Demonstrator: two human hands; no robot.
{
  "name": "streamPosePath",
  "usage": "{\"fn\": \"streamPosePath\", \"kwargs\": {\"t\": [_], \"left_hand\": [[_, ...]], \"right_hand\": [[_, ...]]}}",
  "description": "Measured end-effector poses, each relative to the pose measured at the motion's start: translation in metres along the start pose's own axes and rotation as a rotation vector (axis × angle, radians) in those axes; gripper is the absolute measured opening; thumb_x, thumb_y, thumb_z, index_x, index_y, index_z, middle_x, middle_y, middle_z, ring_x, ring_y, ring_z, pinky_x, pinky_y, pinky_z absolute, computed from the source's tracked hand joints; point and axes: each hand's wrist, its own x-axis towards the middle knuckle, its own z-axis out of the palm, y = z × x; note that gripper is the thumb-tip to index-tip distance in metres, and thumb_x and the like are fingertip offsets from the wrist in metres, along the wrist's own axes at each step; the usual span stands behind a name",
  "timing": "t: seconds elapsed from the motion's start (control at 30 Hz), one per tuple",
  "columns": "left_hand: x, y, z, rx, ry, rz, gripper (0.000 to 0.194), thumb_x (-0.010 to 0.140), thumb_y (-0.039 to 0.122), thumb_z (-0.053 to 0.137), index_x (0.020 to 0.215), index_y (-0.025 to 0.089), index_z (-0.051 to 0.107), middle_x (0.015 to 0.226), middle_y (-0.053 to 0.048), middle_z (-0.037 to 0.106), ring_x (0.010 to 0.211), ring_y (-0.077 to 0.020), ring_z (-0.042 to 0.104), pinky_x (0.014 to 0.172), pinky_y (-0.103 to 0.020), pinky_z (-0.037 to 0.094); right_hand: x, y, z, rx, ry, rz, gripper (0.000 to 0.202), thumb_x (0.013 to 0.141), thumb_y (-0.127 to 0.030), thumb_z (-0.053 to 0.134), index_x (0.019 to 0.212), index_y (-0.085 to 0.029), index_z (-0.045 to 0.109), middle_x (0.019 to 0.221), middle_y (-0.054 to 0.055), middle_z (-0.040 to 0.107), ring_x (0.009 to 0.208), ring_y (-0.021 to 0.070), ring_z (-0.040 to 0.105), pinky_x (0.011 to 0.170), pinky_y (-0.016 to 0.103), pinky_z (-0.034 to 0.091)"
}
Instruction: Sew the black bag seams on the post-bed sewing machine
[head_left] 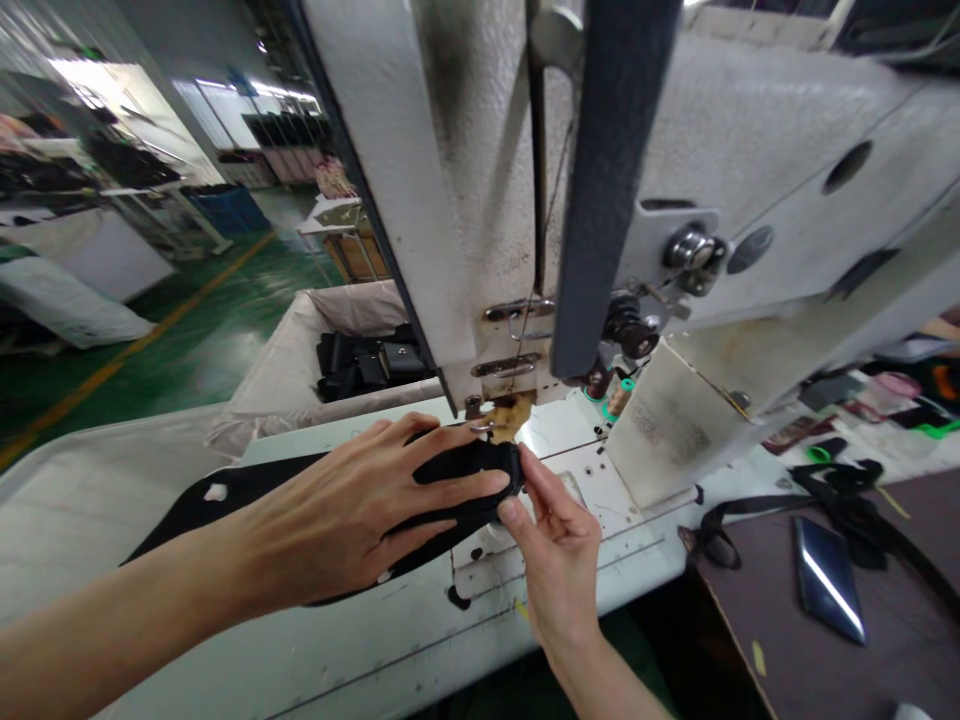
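Note:
A long black fabric piece (442, 475) lies on the pale sewing machine bed, its right end just below the needle area of the white sewing machine (480, 200). My left hand (360, 490) rests flat on top of the fabric with its fingers spread. At the fabric's right end, my right hand (559, 530) pinches the edge between thumb and fingers. A white patch (216, 492) shows on the fabric's left part. The contact between needle and fabric is hidden behind the machine's foot parts and my left fingers.
Behind the bed stands a cloth-lined bin (262, 350) holding black items (367, 360). Green-ended thread spools (619, 398) stand behind the needle area. To the right, a phone (829, 578) and black straps (847, 500) lie on a brown surface (772, 600).

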Motion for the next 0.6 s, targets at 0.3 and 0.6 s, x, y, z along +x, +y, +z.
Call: {"fn": "streamPosePath", "kwargs": {"t": [0.3, 0.6], "left_hand": [[0.0003, 0.0027, 0.0001, -0.023, 0.022, -0.022, 0.061, 0.097, 0.027, 0.053, 0.153, 0.045, 0.034, 0.147, -0.001, 0.054, 0.120, -0.0287, 0.058, 0.102, -0.051, 0.051], [0.0053, 0.0030, -0.0042, 0.004, 0.043, -0.058, 0.056, 0.098, 0.030, 0.052, 0.150, 0.045, 0.039, 0.148, -0.002, 0.050, 0.123, -0.0287, 0.056, 0.105, -0.044, 0.049]], "right_hand": [[-0.0003, -0.0002, -0.0011, -0.216, -0.010, -0.106, 0.041, 0.081, -0.027, 0.081, 0.120, -0.035, 0.072, 0.133, 0.005, 0.068, 0.128, 0.0261, 0.059, 0.114, 0.053, 0.045], [0.0040, 0.0004, 0.0032, -0.209, -0.006, -0.114, 0.039, 0.083, -0.026, 0.079, 0.120, -0.034, 0.072, 0.135, 0.004, 0.066, 0.130, 0.0255, 0.059, 0.116, 0.050, 0.045]]}}
